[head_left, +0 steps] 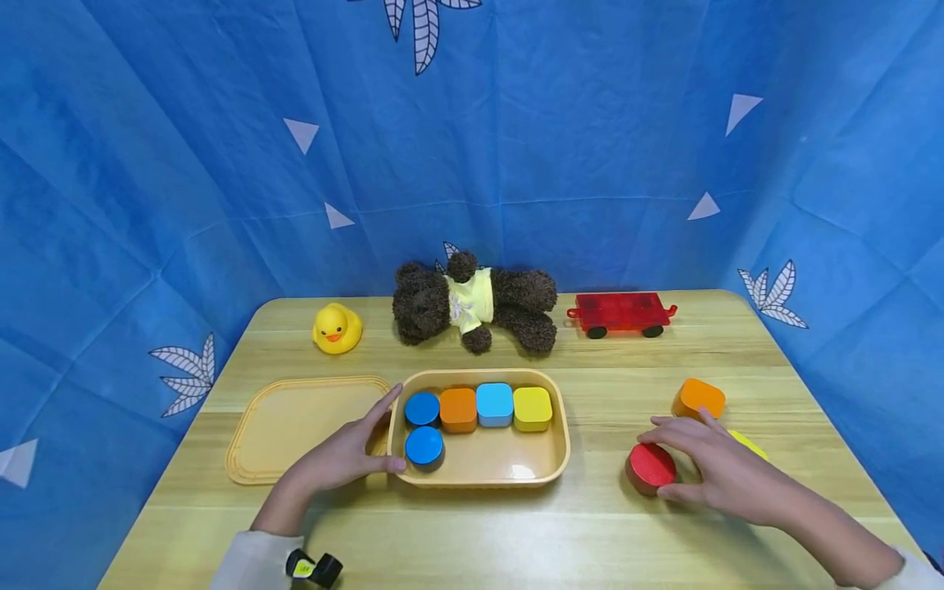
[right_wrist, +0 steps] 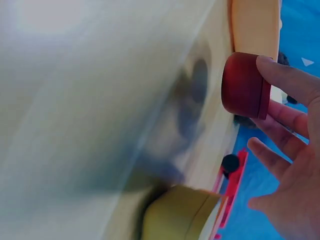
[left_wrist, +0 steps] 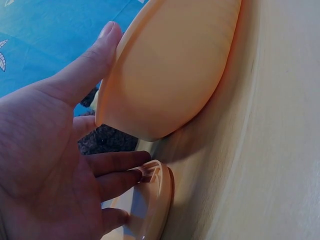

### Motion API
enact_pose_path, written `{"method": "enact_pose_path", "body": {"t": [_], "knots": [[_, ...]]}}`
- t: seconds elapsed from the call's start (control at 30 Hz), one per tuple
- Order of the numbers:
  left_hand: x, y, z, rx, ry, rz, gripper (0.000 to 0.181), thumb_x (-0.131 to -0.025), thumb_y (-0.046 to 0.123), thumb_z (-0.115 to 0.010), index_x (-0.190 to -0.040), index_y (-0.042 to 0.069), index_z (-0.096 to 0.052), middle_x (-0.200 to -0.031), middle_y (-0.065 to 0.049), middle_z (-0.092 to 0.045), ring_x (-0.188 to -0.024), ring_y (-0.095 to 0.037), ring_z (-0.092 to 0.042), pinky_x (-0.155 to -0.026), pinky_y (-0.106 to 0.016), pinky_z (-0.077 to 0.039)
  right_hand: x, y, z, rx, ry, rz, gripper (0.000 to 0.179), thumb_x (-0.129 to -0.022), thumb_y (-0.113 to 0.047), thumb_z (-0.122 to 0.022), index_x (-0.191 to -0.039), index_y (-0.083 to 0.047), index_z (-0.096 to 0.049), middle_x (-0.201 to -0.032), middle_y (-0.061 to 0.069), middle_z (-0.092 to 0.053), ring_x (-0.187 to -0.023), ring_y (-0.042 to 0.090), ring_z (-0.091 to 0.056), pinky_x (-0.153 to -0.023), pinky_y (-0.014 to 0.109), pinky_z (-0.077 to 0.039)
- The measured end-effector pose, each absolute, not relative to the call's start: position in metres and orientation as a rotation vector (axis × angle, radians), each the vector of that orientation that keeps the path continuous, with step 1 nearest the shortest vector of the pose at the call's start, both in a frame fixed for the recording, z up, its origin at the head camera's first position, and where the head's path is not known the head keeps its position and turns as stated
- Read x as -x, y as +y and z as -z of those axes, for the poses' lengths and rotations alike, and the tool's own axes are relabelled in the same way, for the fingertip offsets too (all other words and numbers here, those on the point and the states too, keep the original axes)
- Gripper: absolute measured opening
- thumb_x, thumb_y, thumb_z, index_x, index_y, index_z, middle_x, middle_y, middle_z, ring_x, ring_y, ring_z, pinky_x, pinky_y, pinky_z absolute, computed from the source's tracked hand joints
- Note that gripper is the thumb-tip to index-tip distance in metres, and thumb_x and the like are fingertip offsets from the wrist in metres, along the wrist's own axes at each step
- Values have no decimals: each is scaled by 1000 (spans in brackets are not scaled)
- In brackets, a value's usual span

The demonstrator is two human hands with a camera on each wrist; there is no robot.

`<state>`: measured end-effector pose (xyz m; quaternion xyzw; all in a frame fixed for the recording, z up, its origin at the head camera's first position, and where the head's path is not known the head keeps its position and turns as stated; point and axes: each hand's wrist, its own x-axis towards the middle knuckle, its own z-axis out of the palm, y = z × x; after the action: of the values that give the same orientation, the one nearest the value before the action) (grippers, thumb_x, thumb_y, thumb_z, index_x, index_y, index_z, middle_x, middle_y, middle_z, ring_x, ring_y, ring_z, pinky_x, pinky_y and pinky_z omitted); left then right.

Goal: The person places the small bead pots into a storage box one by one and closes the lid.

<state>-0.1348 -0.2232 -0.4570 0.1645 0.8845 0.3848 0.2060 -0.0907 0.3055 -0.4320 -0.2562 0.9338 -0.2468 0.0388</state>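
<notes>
My right hand (head_left: 715, 467) pinches a red round block (head_left: 652, 469) between thumb and fingers. In the right wrist view the red block (right_wrist: 245, 85) hangs above the tabletop, its shadow apart from it. My left hand (head_left: 347, 451) spans the left end of a peach plastic box (head_left: 509, 475), thumb and index finger touching its rim, the other fingers extended below. Inside the box, a back row holds a dark blue round block (head_left: 422, 408), an orange block (head_left: 459, 410), a light blue block (head_left: 495, 404) and a yellow block (head_left: 533, 408). Another blue round block (head_left: 424, 447) sits in front.
Right of the box lie an orange block (head_left: 698, 397) and a yellow block (head_left: 748, 444), partly hidden by my right hand. A peach lid (head_left: 295, 430) lies left of the box. Along the back are a rubber duck (head_left: 337, 329), a teddy bear (head_left: 472, 303) and a red toy wagon (head_left: 622, 311).
</notes>
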Motion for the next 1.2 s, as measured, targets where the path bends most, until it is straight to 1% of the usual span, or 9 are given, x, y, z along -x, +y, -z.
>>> {"method": "enact_pose_path", "body": {"t": [0.2, 0.27, 0.37, 0.47, 0.57, 0.7, 0.8, 0.97, 1.2], "knots": [[134, -223, 456, -464, 2466, -1076, 106, -91, 44, -78, -168, 31, -5, -168, -18, -27, -152, -44, -29, -121, -64, -23, 101, 289, 423, 821, 2847, 766, 60, -77, -31, -92, -131, -18, -69, -140, 14, -63, -133, 38, -54, -116, 72, -21], [134, -223, 456, -466, 2467, -1072, 106, -91, 44, -78, -168, 31, -5, -168, -18, -28, -152, -44, -29, -121, -64, -23, 104, 284, 421, 867, 2868, 761, 59, -78, -29, -92, -131, -17, -69, -139, 13, -64, -132, 37, -55, -120, 67, -19], [134, -223, 456, -467, 2472, -1068, 107, -91, 44, -78, -168, 31, -5, -168, -19, -28, -151, -45, -30, -121, -64, -24, 108, 276, 416, 920, 2886, 755, 59, -79, -30, -91, -132, -16, -69, -139, 12, -64, -132, 36, -56, -127, 56, -12], [134, -223, 456, -469, 2476, -1064, 107, -91, 44, -78, -168, 31, -5, -168, -19, -27, -151, -45, -30, -121, -64, -24, 114, 267, 409, 973, 2885, 759, 59, -81, -30, -90, -133, -15, -68, -139, 11, -64, -133, 36, -56, -129, 48, -8], [134, -224, 457, -470, 2474, -1064, 107, -91, 44, -78, -168, 31, -5, -168, -18, -27, -151, -44, -30, -121, -64, -24, 121, 257, 401, 1026, 2880, 761, 58, -81, -30, -90, -133, -15, -68, -139, 9, -64, -134, 35, -55, -128, 51, -9], [135, -224, 458, -468, 2468, -1074, 107, -91, 44, -78, -168, 31, -5, -168, -18, -28, -152, -44, -30, -121, -64, -23, 130, 241, 392, 1081, 2856, 749, 57, -83, -29, -89, -133, -15, -68, -140, 6, -64, -137, 33, -53, -124, 62, -14], [136, -224, 458, -458, 2466, -1078, 107, -91, 44, -79, -168, 32, -5, -168, -17, -27, -152, -43, -29, -122, -63, -22, 136, 228, 387, 1102, 2824, 755, 57, -83, -29, -89, -134, -16, -67, -140, 3, -64, -138, 31, -52, -122, 66, -16], [135, -224, 456, -464, 2460, -1086, 107, -91, 42, -79, -168, 31, -4, -168, -18, -28, -152, -43, -29, -122, -64, -21, 144, 206, 385, 1148, 2767, 789, 59, -83, -28, -89, -136, -15, -66, -141, 2, -62, -138, 28, -52, -122, 67, -14], [135, -224, 454, -469, 2452, -1098, 107, -91, 41, -79, -168, 31, -4, -167, -19, -30, -152, -44, -29, -121, -65, -21, 154, 180, 394, 1223, 2699, 822, 58, -86, -29, -86, -138, -14, -64, -142, 2, -61, -138, 25, -52, -123, 67, -13]]}}
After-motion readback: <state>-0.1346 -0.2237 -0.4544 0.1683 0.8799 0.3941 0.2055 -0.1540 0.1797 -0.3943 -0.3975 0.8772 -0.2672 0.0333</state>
